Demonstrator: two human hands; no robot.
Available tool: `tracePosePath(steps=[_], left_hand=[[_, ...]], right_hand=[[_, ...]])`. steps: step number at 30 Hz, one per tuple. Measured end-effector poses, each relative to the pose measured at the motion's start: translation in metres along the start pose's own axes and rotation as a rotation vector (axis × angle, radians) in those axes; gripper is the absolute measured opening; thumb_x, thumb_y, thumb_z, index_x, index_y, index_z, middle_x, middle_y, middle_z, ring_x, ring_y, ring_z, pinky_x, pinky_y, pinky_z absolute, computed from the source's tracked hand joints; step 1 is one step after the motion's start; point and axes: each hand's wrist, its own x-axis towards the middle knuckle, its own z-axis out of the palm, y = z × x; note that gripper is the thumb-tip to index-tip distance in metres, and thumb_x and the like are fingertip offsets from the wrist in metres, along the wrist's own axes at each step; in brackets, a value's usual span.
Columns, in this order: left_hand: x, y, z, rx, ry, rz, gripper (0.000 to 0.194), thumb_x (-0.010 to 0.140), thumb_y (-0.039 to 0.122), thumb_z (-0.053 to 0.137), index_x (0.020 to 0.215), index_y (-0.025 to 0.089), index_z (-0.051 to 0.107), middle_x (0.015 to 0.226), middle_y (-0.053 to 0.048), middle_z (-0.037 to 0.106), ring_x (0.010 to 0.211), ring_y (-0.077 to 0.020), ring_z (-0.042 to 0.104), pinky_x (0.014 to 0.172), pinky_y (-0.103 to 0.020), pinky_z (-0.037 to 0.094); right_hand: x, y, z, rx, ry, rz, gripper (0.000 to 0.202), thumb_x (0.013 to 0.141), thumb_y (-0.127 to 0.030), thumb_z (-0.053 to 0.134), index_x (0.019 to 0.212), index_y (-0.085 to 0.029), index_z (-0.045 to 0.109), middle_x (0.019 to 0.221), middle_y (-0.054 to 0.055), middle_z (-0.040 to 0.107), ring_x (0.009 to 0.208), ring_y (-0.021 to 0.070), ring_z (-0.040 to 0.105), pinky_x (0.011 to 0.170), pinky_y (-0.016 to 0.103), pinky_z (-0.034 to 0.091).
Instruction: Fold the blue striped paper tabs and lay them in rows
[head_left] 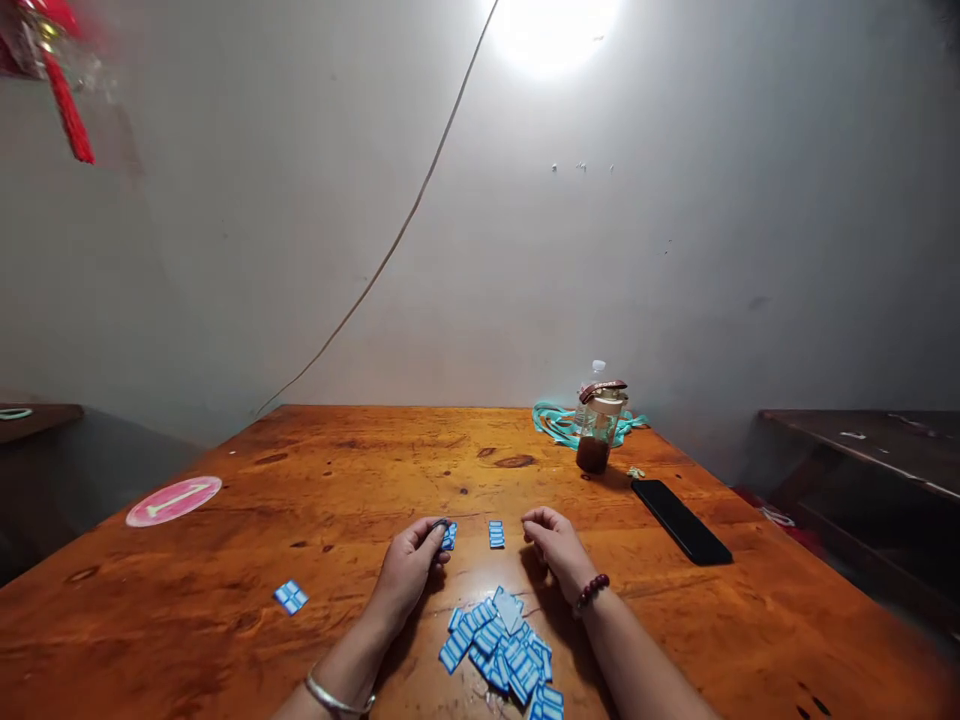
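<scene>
My left hand [409, 565] is closed, thumb against fingers, around a small blue-and-white card [451, 537]. A dark curved edge shows at its fingertips; what it is I cannot make out. To the right, another blue-and-white card [496, 535] lies flat on the wooden table [397, 470], between my hands. My right hand [555, 545] hovers just beyond that card, fingers curled together, with nothing visible in them. Closer to me, between my forearms, a loose pile of blue-and-white cards [487, 637] overlaps at many angles, with one paler piece [508, 609] on top.
A single blue-and-white piece [291, 597] lies at left, nearer than the pink round sticker [174, 500]. At right are a black phone [681, 521] and a jar of dark liquid [593, 452]. A turquoise strap [553, 424] lies at the back, before the wall.
</scene>
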Motion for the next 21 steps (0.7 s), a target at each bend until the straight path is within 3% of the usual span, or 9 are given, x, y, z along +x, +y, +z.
tracePosePath(steps=[4, 7, 10, 16, 21], left_hand=[[-0.006, 0.0, 0.002, 0.019, -0.067, -0.001, 0.033, 0.067, 0.044, 0.057, 0.083, 0.014, 0.059, 0.053, 0.003, 0.052, 0.041, -0.006, 0.046, 0.039, -0.015, 0.036], [-0.008, 0.003, 0.004, 0.016, -0.07, -0.003, 0.033, 0.064, 0.043, 0.06, 0.079, 0.014, 0.059, 0.052, 0.004, 0.051, 0.041, -0.0063, 0.046, 0.039, -0.016, 0.036], [-0.012, 0.006, 0.006, 0.024, -0.054, -0.005, 0.033, 0.062, 0.043, 0.061, 0.075, 0.013, 0.06, 0.05, 0.004, 0.05, 0.039, -0.0062, 0.044, 0.037, -0.016, 0.034], [-0.017, 0.006, 0.007, 0.044, -0.044, 0.037, 0.03, 0.061, 0.04, 0.062, 0.075, 0.013, 0.061, 0.051, 0.004, 0.05, 0.038, -0.0058, 0.044, 0.037, -0.017, 0.033], [-0.015, 0.003, 0.004, 0.068, -0.072, 0.061, 0.031, 0.061, 0.039, 0.062, 0.079, 0.014, 0.061, 0.054, 0.004, 0.05, 0.038, -0.0055, 0.043, 0.037, -0.017, 0.033]], right_hand=[[-0.015, 0.01, -0.001, -0.122, -0.238, 0.087, 0.017, 0.055, -0.022, 0.062, 0.07, -0.015, 0.057, 0.054, -0.004, 0.051, 0.045, 0.0074, 0.045, 0.043, 0.018, 0.03], [-0.025, 0.006, -0.002, -0.394, -0.346, -0.056, 0.028, 0.048, -0.016, 0.068, 0.075, -0.018, 0.063, 0.069, -0.002, 0.053, 0.06, 0.0093, 0.048, 0.054, 0.02, 0.034], [-0.03, 0.003, -0.001, -0.686, -0.383, -0.211, 0.031, 0.049, -0.018, 0.069, 0.079, -0.022, 0.065, 0.079, -0.002, 0.052, 0.072, 0.0117, 0.046, 0.063, 0.021, 0.033], [-0.021, 0.015, 0.003, -0.557, -0.337, -0.137, 0.005, 0.061, -0.018, 0.059, 0.065, -0.015, 0.06, 0.063, -0.002, 0.056, 0.059, 0.0092, 0.049, 0.053, 0.018, 0.033], [-0.012, 0.023, 0.006, -0.405, -0.275, -0.137, 0.009, 0.067, -0.019, 0.051, 0.063, -0.014, 0.056, 0.054, -0.003, 0.053, 0.049, 0.0068, 0.045, 0.047, 0.016, 0.033]])
